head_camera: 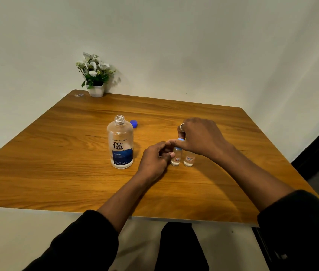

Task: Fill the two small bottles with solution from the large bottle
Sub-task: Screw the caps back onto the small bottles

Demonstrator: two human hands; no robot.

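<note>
The large clear bottle with a blue label stands uncapped near the table's middle; its blue cap lies just behind it. Two small clear bottles stand side by side to its right. My left hand grips the body of the left small bottle. My right hand pinches that bottle's light blue cap from above. The right small bottle stands beside it, its top hidden under my right hand. A thin layer of liquid shows in the bottom of each small bottle.
A white pot of artificial flowers stands at the far left corner of the wooden table, against the wall. The table's near edge runs just above my knees.
</note>
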